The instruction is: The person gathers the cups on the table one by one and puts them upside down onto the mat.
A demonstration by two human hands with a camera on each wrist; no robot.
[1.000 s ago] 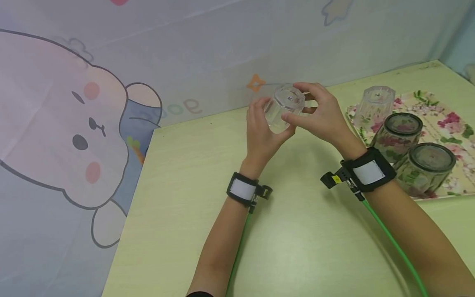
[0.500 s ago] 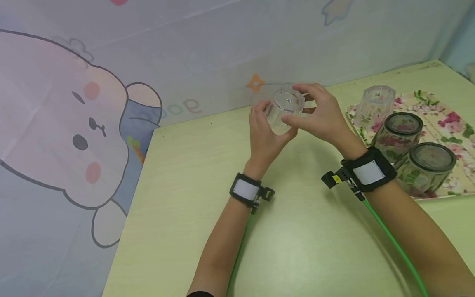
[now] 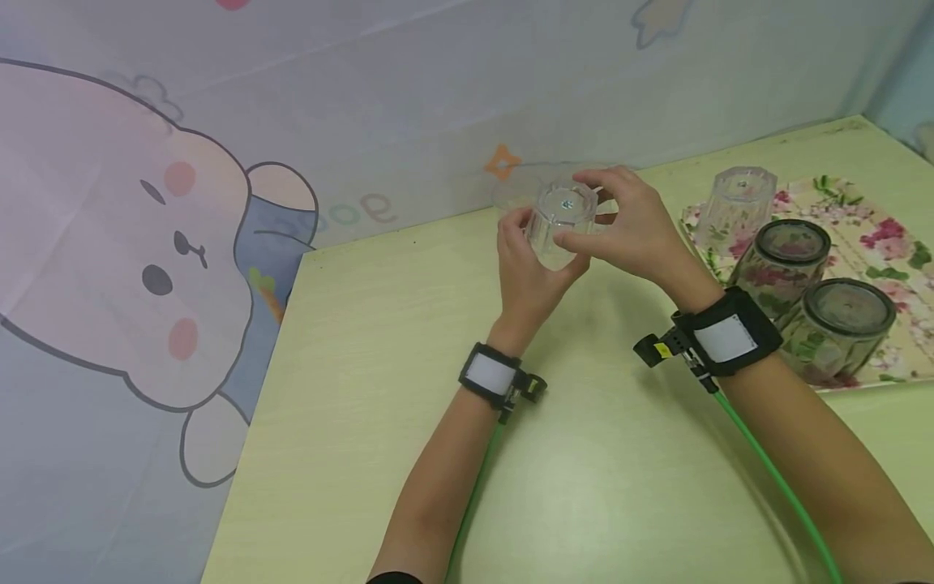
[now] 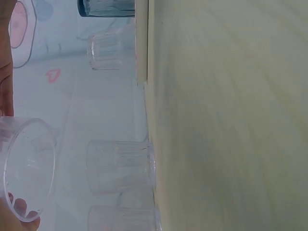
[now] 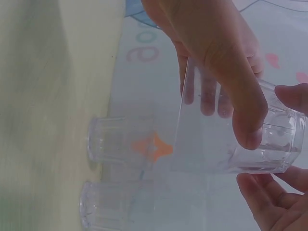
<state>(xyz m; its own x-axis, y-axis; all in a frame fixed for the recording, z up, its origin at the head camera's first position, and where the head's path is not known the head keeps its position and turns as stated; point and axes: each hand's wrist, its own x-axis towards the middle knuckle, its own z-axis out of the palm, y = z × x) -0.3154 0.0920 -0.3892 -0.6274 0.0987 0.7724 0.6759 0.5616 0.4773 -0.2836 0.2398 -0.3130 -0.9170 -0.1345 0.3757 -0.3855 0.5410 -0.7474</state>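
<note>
Both hands hold 1 clear faceted cup [image 3: 558, 223] in the air above the table [image 3: 409, 389], near the back edge by the wall cloth [image 3: 182, 203]. Cup is tipped, base up and toward the camera, mouth down and away.

Left hand [image 3: 529, 268] is under and on the left of the cup, fingers curled round its wall. In the left wrist view the cup's open rim [image 4: 26, 168] shows with a fingertip at its lower edge.

Right hand [image 3: 627, 223] comes from the right, thumb and fingers pinching the cup near its base. Right wrist view: thumb [image 5: 240, 106] lies across the cup wall [image 5: 226, 139], other fingers curl under the thick base.

Behind the held cup, 2 more clear cups [image 5: 120, 144] stand mouth down on the table, close to the wall, next to each other; they're faint in the head view.

To the right lies a floral tray [image 3: 886, 235] w/ 3 upturned glasses: 1 clear faceted glass [image 3: 737, 207] at the back, 2 round jars [image 3: 784, 264] nearer, side by side & about touching. Tray is well apart from the hands.

Both wrists wear black straps w/ green cables [image 3: 766, 470] running back along the arms.
</note>
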